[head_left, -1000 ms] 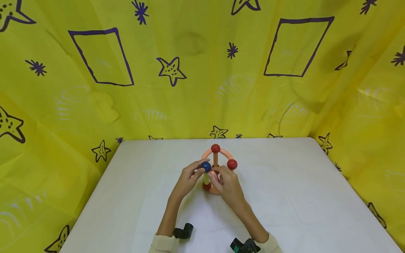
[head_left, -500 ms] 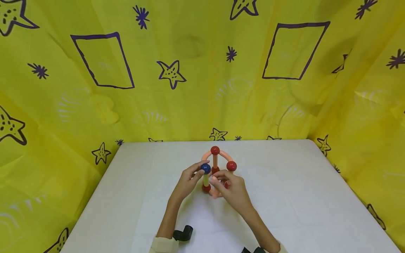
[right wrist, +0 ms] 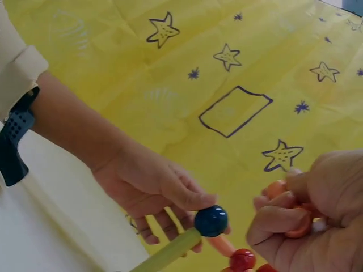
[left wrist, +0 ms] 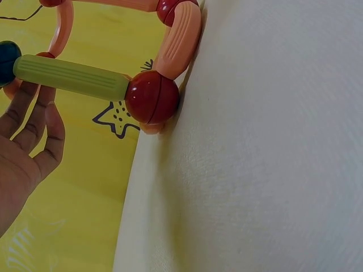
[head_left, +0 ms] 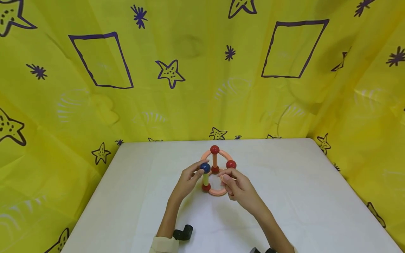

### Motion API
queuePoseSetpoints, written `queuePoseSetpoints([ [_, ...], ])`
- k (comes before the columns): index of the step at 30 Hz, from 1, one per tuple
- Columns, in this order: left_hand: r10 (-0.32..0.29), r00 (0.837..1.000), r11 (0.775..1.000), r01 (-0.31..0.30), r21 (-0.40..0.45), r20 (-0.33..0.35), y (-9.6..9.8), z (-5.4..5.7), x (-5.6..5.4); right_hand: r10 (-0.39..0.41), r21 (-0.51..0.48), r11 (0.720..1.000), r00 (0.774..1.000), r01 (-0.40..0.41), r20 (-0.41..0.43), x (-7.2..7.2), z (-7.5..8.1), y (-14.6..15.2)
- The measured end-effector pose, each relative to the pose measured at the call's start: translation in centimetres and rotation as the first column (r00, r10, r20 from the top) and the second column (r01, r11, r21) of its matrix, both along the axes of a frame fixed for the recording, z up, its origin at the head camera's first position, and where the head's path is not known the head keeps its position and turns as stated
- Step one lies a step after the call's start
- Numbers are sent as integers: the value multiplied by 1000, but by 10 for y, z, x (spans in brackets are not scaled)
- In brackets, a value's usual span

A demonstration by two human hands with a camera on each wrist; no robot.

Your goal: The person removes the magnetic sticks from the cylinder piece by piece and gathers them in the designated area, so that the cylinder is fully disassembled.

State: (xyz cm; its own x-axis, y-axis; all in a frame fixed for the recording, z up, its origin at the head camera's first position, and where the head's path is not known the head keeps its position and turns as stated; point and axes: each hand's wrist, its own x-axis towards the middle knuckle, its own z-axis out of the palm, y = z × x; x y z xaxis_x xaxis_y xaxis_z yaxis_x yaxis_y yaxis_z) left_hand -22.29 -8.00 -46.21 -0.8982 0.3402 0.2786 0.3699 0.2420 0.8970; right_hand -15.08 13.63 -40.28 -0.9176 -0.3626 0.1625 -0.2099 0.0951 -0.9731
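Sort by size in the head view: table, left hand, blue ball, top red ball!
1. Table
2. Left hand
3. Blue ball and top red ball: too alike to rank; the blue one sits nearer the camera.

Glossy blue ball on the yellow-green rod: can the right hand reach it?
Likely yes: the blue ball looks uncovered towards the right hand, though the left hand holds it and the right pinches an orange piece.

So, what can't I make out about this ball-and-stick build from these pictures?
Right wrist view: most of the orange piece, covered by the right hand.
Head view: whatever stands beneath the red ball at the right, behind the right hand.
Left wrist view: one side of the blue ball, cut off by the left edge.
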Motion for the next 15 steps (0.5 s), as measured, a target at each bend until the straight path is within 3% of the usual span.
queuePoseSetpoints([
  [3,-2,1000,1000,2,-3,2,0,-4,-2,20,74,997,1000,-19,-15,2,3,7],
  [7,12,1000,1000,-12,-17,9,0,-4,-1,26,158,987,995,-11,-93,3,5,17],
  [11,22,1000,1000,-22,-10,7,0,-4,-1,-63,215,972,990,90,-130,3,7,26],
  [15,20,1000,1000,-20,-5,4,1,-4,-2,-192,288,930,969,230,-155,2,9,38],
])
